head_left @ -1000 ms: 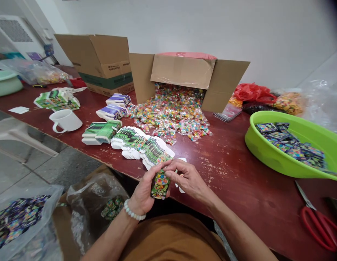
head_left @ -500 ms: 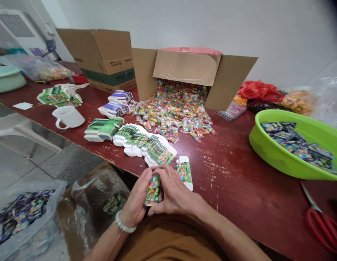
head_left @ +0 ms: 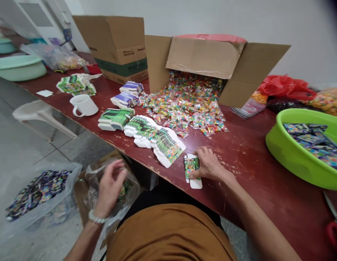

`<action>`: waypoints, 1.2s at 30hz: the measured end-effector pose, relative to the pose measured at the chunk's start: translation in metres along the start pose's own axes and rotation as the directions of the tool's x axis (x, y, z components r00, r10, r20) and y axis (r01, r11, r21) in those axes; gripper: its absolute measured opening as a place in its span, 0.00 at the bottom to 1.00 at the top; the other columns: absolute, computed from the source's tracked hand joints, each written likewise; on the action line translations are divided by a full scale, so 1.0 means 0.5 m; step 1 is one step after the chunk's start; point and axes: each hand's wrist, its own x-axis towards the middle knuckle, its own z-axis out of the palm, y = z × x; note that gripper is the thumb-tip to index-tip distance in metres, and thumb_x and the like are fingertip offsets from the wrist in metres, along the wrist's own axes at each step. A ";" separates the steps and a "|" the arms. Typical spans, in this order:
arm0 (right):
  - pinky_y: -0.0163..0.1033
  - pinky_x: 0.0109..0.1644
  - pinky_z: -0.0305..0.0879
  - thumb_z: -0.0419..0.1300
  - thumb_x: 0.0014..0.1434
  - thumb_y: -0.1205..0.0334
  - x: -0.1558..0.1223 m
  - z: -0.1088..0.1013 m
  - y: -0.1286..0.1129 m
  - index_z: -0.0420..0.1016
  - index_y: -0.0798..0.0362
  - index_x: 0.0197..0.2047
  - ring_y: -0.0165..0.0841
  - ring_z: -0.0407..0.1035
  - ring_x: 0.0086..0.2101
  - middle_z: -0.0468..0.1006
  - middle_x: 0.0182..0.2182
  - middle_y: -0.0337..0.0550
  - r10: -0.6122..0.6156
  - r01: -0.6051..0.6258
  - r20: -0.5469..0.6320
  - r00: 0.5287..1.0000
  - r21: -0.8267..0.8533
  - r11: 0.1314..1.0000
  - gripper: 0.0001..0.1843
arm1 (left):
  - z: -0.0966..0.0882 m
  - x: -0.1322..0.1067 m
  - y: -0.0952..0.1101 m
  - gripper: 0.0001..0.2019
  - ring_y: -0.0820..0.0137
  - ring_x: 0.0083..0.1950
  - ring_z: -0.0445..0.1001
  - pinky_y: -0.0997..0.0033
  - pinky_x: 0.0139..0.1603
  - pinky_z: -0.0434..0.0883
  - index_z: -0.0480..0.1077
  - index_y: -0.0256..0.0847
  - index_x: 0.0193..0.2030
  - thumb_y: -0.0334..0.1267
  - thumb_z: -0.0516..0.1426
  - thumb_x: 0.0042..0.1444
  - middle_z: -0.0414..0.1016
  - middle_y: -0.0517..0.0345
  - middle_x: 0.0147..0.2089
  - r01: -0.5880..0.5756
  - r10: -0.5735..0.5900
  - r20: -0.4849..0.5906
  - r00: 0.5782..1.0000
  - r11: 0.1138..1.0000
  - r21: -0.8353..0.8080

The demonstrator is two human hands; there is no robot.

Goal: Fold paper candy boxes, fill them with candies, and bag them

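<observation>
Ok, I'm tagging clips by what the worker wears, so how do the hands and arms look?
Both the left hand and right hand are ungloved. A pale bracelet, blurred but seemingly beaded, circles the left wrist; the right wrist looks bare. No sleeve shows on either forearm.

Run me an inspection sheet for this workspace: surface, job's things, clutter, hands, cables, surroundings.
Surface: red table, finish chipped in patches.
Job's things: green carton blank lying with white flaps out; fanned green blanks beside it.
Clutter: white mug near the table edge; colourful packets spilling from an open cardboard box; red-handled scissors, partly out of frame.
Hands: right hand on the carton blank; left hand blurred, fingers parted, above a clear plastic bag.
Cables: nothing clearly seen.
Surroundings: white stool on tiled floor.
</observation>
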 end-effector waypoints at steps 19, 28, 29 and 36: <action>0.40 0.34 0.69 0.63 0.56 0.53 -0.107 -0.030 -0.114 0.71 0.47 0.45 0.37 0.70 0.35 0.71 0.37 0.44 0.034 0.164 -0.263 0.964 0.694 0.701 0.15 | 0.240 -0.086 0.185 0.16 0.76 0.21 0.67 0.73 0.25 0.68 0.69 0.35 0.34 0.40 0.64 0.39 0.70 0.61 0.26 0.722 0.183 0.906 0.382 0.553 -0.416; 0.36 0.31 0.65 0.60 0.59 0.59 -0.094 -0.044 -0.101 0.71 0.50 0.38 0.32 0.66 0.31 0.71 0.35 0.43 -0.313 0.381 -0.237 0.920 0.343 0.859 0.05 | 0.210 -0.065 0.190 0.20 0.78 0.27 0.60 0.79 0.25 0.59 0.68 0.38 0.41 0.26 0.58 0.36 0.64 0.67 0.29 0.287 0.183 0.845 0.503 0.887 -0.362; 0.35 0.30 0.63 0.60 0.59 0.59 -0.094 -0.047 -0.104 0.70 0.50 0.36 0.31 0.66 0.29 0.71 0.33 0.42 -0.318 0.385 -0.233 0.919 0.352 0.853 0.04 | 0.208 -0.062 0.189 0.20 0.78 0.26 0.60 0.79 0.24 0.58 0.67 0.39 0.41 0.27 0.59 0.37 0.64 0.67 0.27 0.314 0.166 0.871 0.462 0.888 -0.336; 0.36 0.33 0.64 0.57 0.60 0.64 -0.094 -0.070 -0.129 0.68 0.49 0.34 0.31 0.68 0.28 0.74 0.29 0.39 -0.328 0.389 -0.210 0.921 0.472 0.791 0.03 | 0.201 -0.034 0.184 0.13 0.80 0.16 0.60 0.79 0.16 0.58 0.65 0.39 0.35 0.39 0.61 0.42 0.65 0.67 0.23 0.478 0.110 0.954 0.279 0.846 -0.237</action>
